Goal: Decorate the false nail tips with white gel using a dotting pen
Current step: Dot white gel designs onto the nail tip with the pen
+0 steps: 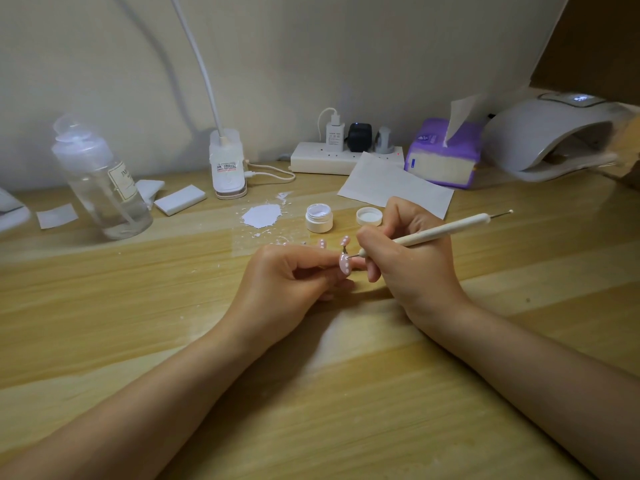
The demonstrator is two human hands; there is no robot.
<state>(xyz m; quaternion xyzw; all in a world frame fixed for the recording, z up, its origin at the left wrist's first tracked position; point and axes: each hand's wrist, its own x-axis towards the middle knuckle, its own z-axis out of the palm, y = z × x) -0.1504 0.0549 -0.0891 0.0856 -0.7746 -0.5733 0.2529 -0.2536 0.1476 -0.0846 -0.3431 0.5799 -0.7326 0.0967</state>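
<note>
My left hand pinches a pink false nail tip with white dots, held just above the wooden table. My right hand grips a cream dotting pen; its metal point touches the held tip. Behind the hands, two more pink dotted tips stand on the table. An open white gel jar sits beyond them, its lid beside it on the right. A smear of white gel lies on a clear film left of the jar.
A clear pump bottle stands at back left, near white pads. A lamp base, power strip, tissue pack, paper sheet and nail curing lamp line the back.
</note>
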